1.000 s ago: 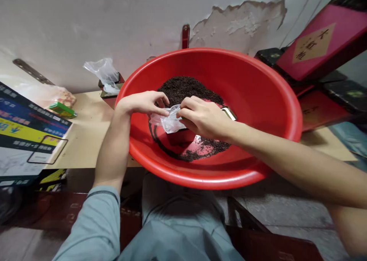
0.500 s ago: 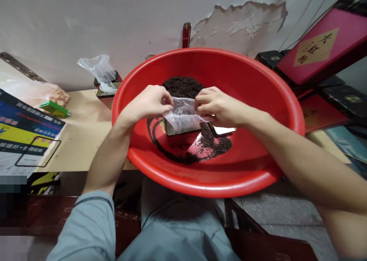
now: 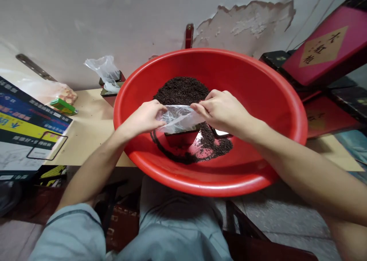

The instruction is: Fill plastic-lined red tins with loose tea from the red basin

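A clear plastic bag (image 3: 180, 119) lines a red tin (image 3: 183, 137) with a dark rim, which stands inside a big red basin (image 3: 215, 184). My left hand (image 3: 147, 117) pinches the bag's left edge between thumb and fingers. At the opposite edge, my right hand (image 3: 219, 106) is closed on the plastic. The bag's mouth is stretched between both hands. Behind them lies a heap of dark loose tea leaves (image 3: 182, 88), and more leaves are scattered beside the tin. A pale flat piece (image 3: 220, 132), partly hidden by my right hand, rests in the basin.
Left of the basin, another tin (image 3: 110, 97) has a plastic bag (image 3: 104, 71) sticking out. A green box (image 3: 63, 106) and a printed carton (image 3: 31, 127) are further left. Pink and black tea boxes (image 3: 321, 48) are stacked at the right. A wall (image 3: 114, 20) stands behind.
Both hands have turned and spread the bag's rim outward over the tin. My left hand is slightly lower and further left. The whole view has shifted a little.
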The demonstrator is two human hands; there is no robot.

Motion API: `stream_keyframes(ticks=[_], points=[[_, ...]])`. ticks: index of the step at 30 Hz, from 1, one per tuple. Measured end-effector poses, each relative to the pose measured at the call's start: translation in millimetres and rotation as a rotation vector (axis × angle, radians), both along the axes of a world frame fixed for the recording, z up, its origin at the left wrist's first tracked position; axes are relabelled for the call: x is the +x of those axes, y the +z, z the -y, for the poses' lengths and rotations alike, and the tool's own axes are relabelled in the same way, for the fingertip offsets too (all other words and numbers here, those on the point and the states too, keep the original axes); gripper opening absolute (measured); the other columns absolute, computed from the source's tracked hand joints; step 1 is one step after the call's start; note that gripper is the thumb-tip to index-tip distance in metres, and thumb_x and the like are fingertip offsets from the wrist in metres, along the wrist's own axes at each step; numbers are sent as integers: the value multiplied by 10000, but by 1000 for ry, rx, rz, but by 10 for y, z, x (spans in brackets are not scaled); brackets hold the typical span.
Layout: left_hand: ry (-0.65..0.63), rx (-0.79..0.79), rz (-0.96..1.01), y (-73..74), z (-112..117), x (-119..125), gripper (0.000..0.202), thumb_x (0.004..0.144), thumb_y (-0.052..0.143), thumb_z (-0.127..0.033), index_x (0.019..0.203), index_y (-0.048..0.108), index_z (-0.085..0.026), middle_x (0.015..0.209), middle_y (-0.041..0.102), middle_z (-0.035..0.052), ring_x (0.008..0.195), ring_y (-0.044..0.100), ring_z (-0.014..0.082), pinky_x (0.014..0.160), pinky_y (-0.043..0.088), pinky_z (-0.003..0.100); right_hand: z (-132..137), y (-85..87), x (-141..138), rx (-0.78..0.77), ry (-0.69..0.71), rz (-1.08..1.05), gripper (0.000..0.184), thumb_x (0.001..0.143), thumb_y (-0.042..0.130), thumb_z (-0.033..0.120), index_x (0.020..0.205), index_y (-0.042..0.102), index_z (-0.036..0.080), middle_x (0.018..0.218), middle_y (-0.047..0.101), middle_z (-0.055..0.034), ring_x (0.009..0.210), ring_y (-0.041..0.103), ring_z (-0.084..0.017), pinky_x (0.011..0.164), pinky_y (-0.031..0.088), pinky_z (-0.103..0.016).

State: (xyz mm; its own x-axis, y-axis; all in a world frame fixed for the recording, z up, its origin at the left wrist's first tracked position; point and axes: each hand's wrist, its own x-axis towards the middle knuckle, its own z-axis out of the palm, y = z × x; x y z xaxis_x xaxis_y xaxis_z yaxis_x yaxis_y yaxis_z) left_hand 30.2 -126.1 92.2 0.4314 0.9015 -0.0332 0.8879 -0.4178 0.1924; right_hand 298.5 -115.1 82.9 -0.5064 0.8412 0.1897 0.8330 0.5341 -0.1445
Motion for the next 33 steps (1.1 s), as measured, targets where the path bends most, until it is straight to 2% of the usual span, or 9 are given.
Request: stream_keyframes(ticks=[4,8,11,14,18,21,24,28,33], points=[[95,28,137,-114,37,-26,440,830,786,-253,1255,823,-146,1110,761,86,1014,726,259,999,582,373,-29,-31,-19,-111,-184,-137,665,1134,381,538,840,863,186,738,774,-110,777,736,-259,723,504,-358],[93,53,175,-128,130,-53,546,801,817,-236,1340,782,-150,1193,729,93,1057,719,263,1027,584,393,-61,-4,63,-196,-62,-146,174,927,730,289,972,891,242,838,818,-37,786,752,-214,779,557,-319],[111,73,174,-123,240,-31,591,816,801,-214,1399,742,-146,1239,699,100,1090,717,266,1045,582,398,-69,-41,88,-168,35,-117,300,834,721,125,1045,899,240,1019,834,-55,888,765,-222,868,590,-320],[136,68,121,-102,351,28,576,862,749,-195,1436,708,-159,1286,674,111,1138,717,276,1059,577,400,-29,-106,79,-86,82,-141,298,866,707,127,1089,891,196,1188,777,-122,950,757,-245,926,609,-355],[208,-24,-56,-51,421,126,542,933,640,-186,1475,654,-179,1373,630,155,1082,749,306,955,610,431,71,-141,49,-46,33,-1,300,921,638,103,1132,847,146,1362,650,-209,821,733,-227,798,610,-384],[179,-102,-108,-52,372,152,542,940,637,-222,1477,629,-154,1357,631,174,1043,754,319,920,614,436,62,-188,15,-108,37,152,338,952,579,92,1220,780,135,1271,672,-211,744,713,-208,708,570,-352],[105,-147,-26,-113,274,118,586,875,720,-245,1450,646,-161,1299,663,154,1106,724,321,968,610,415,-47,-318,-17,-223,129,149,401,927,626,97,1319,711,121,1170,734,-185,951,757,-266,846,587,-335],[118,-216,113,-231,151,47,766,775,788,-197,1518,617,-131,1275,670,153,1091,711,302,935,633,385,-147,-503,-56,-302,151,13,765,773,680,2,1527,563,59,1431,697,-257,1336,685,-347,1108,548,-387],[184,-358,261,-374,37,-10,967,715,789,-136,1634,490,-125,1374,660,169,876,741,220,681,660,317,-55,-518,-104,-354,39,-114,853,758,626,-43,1593,481,48,1434,712,-267,1306,717,-337,1048,568,-370]])
